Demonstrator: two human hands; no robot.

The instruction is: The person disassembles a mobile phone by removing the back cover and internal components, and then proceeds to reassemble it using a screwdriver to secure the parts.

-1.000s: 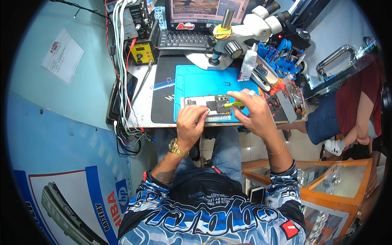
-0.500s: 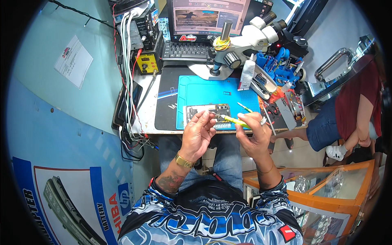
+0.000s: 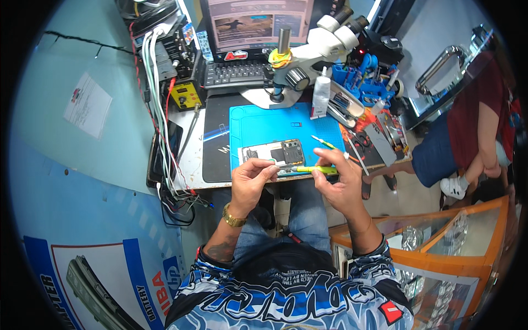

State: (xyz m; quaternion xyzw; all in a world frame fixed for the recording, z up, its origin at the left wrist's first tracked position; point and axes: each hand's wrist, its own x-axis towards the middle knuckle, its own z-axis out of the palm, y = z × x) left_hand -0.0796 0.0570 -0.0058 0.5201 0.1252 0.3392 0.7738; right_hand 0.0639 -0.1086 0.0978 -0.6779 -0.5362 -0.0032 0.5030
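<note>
My right hand (image 3: 342, 184) holds a slim yellow-green hand tool (image 3: 314, 170), shaped like a screwdriver, level between thumb and fingers. Its thin front end points left, up to the fingertips of my left hand (image 3: 252, 179). That hand is closed in a pinch; whatever sits in it is too small to make out. Just beyond both hands an opened phone (image 3: 289, 153) lies with its inner parts showing, on a blue repair mat (image 3: 258, 124). A second slim green-and-white tool (image 3: 323, 142) rests on the mat, near my right fingers.
A microscope (image 3: 297, 77) stands behind the mat, with a keyboard (image 3: 234, 74) and monitor at back left. A white tube (image 3: 320, 98) and blue tool holder (image 3: 366, 82) are at right. Cables (image 3: 157, 110) hang at the left edge. Another person (image 3: 473, 121) is at far right.
The view has shifted a little. My left hand has drawn back left and lower from the phone, uncovering more of it. The yellow-green tool now lies more level in my right hand.
</note>
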